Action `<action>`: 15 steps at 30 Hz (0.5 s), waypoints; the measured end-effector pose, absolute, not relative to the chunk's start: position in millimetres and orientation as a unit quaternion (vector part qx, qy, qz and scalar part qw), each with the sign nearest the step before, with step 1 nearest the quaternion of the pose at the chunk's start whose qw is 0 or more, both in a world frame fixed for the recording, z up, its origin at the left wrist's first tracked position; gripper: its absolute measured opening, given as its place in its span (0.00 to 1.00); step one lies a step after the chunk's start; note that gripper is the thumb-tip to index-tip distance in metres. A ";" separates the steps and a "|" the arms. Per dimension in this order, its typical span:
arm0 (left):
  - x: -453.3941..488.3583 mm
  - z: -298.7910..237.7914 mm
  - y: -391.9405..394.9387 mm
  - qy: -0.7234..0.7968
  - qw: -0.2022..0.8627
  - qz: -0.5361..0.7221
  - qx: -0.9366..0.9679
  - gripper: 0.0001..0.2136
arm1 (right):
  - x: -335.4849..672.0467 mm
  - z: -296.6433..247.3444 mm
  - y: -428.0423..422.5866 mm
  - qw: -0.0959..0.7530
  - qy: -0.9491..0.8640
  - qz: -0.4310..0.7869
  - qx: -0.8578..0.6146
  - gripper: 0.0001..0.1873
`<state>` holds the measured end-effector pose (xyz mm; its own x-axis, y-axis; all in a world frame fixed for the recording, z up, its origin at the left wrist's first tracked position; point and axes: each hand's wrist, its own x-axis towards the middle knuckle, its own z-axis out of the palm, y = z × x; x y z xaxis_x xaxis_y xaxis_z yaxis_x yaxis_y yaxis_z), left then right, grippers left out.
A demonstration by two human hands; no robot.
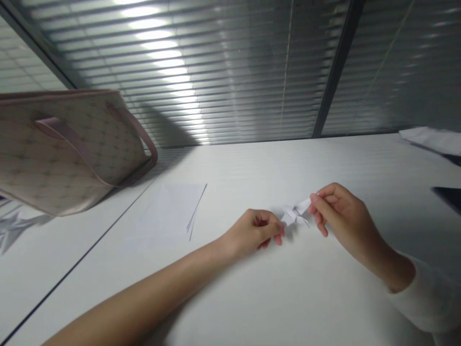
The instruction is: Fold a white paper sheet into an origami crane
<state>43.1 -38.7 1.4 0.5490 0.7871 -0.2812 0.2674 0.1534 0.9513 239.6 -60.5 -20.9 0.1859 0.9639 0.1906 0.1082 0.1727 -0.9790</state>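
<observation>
A small folded white paper piece lies between my two hands on the white table. My left hand is curled, its thumb and finger pinching the paper's left end. My right hand pinches the paper's right flap between thumb and fingers. Both hands rest low over the table.
A stack of white paper sheets lies left of my hands. A pale patterned handbag with pink straps stands at the far left. Window blinds run behind the table. More paper and a dark object sit at the right edge.
</observation>
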 end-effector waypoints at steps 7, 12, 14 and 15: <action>34.0 -3.8 -20.6 0.416 0.645 0.303 0.565 0.14 | 246.7 -26.4 -50.3 0.577 -0.377 0.552 -0.469 0.13; 36.9 -6.4 -22.4 0.374 0.704 0.341 0.498 0.10 | 245.6 -28.4 -49.8 0.578 -0.339 0.594 -0.445 0.10; 38.4 -8.0 -23.4 0.357 0.730 0.350 0.466 0.09 | 244.6 -27.9 -49.5 0.573 -0.330 0.619 -0.424 0.10; 38.9 -9.0 -23.6 0.351 0.741 0.353 0.450 0.08 | 244.2 -27.5 -49.4 0.570 -0.326 0.631 -0.414 0.10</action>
<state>38.9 -23.6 -9.0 0.5039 0.8396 -0.2027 -0.2073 0.3454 0.9153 244.2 -49.4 -27.5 -0.0092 0.9885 -0.1509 -0.4495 -0.1389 -0.8824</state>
